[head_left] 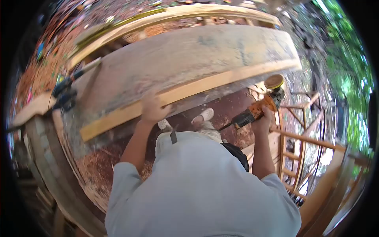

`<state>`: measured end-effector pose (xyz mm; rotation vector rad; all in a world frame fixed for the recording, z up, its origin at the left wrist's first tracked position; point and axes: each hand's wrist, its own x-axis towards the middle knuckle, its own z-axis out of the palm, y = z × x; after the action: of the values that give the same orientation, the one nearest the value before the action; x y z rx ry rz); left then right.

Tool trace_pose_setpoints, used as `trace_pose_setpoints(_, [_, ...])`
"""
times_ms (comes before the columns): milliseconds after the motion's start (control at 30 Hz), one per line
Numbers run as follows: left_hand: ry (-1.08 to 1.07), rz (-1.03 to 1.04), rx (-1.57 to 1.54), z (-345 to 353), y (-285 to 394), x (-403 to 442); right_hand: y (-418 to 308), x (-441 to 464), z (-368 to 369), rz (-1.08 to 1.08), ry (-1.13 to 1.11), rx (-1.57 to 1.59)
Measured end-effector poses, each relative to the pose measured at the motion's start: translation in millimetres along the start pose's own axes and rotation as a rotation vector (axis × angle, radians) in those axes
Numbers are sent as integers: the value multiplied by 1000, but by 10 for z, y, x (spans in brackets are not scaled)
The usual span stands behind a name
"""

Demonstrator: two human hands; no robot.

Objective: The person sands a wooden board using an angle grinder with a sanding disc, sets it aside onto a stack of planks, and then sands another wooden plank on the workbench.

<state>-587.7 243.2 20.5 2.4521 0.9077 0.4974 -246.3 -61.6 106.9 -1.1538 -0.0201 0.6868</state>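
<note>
Two hands [154, 110] [263, 119], well apart, divide the work between a plank and a power tool. Your left hand is at the near edge of the pale plank [189, 87], which lies lengthwise along the near side of the broad worktable [158, 59]. Blur hides whether the fingers grip or merely touch; such a position would suit steadying or feeling the wood. The table supports the plank along its length, probably to keep it from sagging, and its place near the rim brings it within your reach.

Your right hand is closed around the orange body of the grinder-like tool [256, 111], close behind its head. That hold likely keeps the weight balanced in one hand. The round disc [274, 81] points away from your torso, apart from the plank, an arrangement that seems to keep its face clear of wood and clothing. Whether it spins cannot be told.

At the table's left end rests a second, dark power tool [65, 93], apparently set aside yet reachable. Beyond the far edge lie long boards [177, 15]; to your right stands a slatted wooden frame [292, 156].
</note>
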Motion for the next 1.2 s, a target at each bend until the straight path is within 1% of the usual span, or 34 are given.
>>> trace_pose_setpoints(33, [-49,-91,-94,-31,162,0,94,3,131,46,-44,-13])
trace_pose_setpoints(67, [49,-105,-452,172,256,-26,185,17,253,24,-67,34])
trace_pose_setpoints(100, [-233,-257,-558,156,472,-11,284,62,378,-2,-87,88])
trace_pose_setpoints(133, [-368,-150,-637,10,745,57,382,171,419,48,-220,113])
trace_pose_setpoints(167, [-524,-152,-808,286,839,2,470,240,496,81,-260,114])
trace_pose_setpoints(233, [-778,-158,-1078,459,1085,-53,616,405,659,261,-342,91])
trace_pose_setpoints(267, [-713,-197,-1085,517,1138,-104,724,490,695,211,-213,-44])
trace_pose_setpoints(333, [-674,-298,-1352,624,1266,-203,720,420,985,271,-286,-44])
trace_pose_setpoints(367, [-614,-331,-1360,610,1327,-258,710,396,1074,291,-296,-14])
trace_pose_setpoints(400, [-483,-365,-1405,553,1378,-312,799,538,1026,350,-393,0])
trace_pose_setpoints(433, [-352,-389,-1436,492,1401,-336,931,656,987,384,-433,-1])
trace_pose_setpoints(467, [-338,-410,-1341,444,1410,-354,1043,721,1020,455,-392,78])
trace_pose_setpoints(500, [-302,-438,-1331,511,1391,-413,1121,705,1093,529,-338,152])
trace_pose_setpoints(533, [-294,-460,-1225,645,1353,-493,1203,689,1167,512,-345,-21])
trace_pose_setpoints(567, [-296,-482,-1124,794,1319,-591,1335,710,1210,540,-355,-29])
trace_pose_setpoints(600, [-362,-618,-1034,872,1297,-683,1476,729,1235,513,-413,-250])
trace_pose_setpoints(633, [-349,-631,-1041,934,1282,-775,1555,755,1255,470,-475,-471])
trace_pose_setpoints(667, [-317,-633,-996,923,1239,-820,1588,662,1361,377,-576,-571])
trace_pose_setpoints(700, [-290,-635,-951,904,1186,-850,1599,534,1501,376,-590,-578])
trace_pose_setpoints(733, [-283,-639,-960,896,1108,-865,1604,395,1613,338,-637,-688])
trace_pose_setpoints(767, [-135,-669,-1063,844,996,-855,1625,315,1699,293,-679,-797])
trace_pose_setpoints(800, [11,-692,-1166,796,876,-846,1735,288,1724,232,-783,-795])
trace_pose_setpoints(833, [7,-685,-1179,749,765,-834,1788,248,1799,225,-774,-807])
trace_pose_setpoints(900, [135,-810,-1540,396,618,-760,1879,25,2067,381,-933,-892])
trace_pose_setpoints(967, [129,-803,-1524,101,438,-783,2140,-225,2251,363,-901,-937])
trace_pose_setpoints(1033, [272,-852,-1511,-88,210,-860,2481,-370,2388,406,-942,-995])
trace_pose_setpoints(1067, [365,-795,-1421,-24,46,-930,2587,-496,2526,404,-938,-1015])
trace_pose_setpoints(1100, [366,-796,-1438,-84,-82,-1013,2670,-657,2693,387,-1025,-1011])
trace_pose_setpoints(1133, [408,-841,-1446,-159,-225,-1129,2751,-821,2866,368,-1113,-1001])
trace_pose_setpoints(1167, [450,-886,-1451,-251,-348,-1253,2817,-983,3023,367,-1109,-1012])
trace_pose_setpoints(1200, [430,-887,-1580,-473,-435,-1364,2873,-1139,3186,394,-1130,-1050])
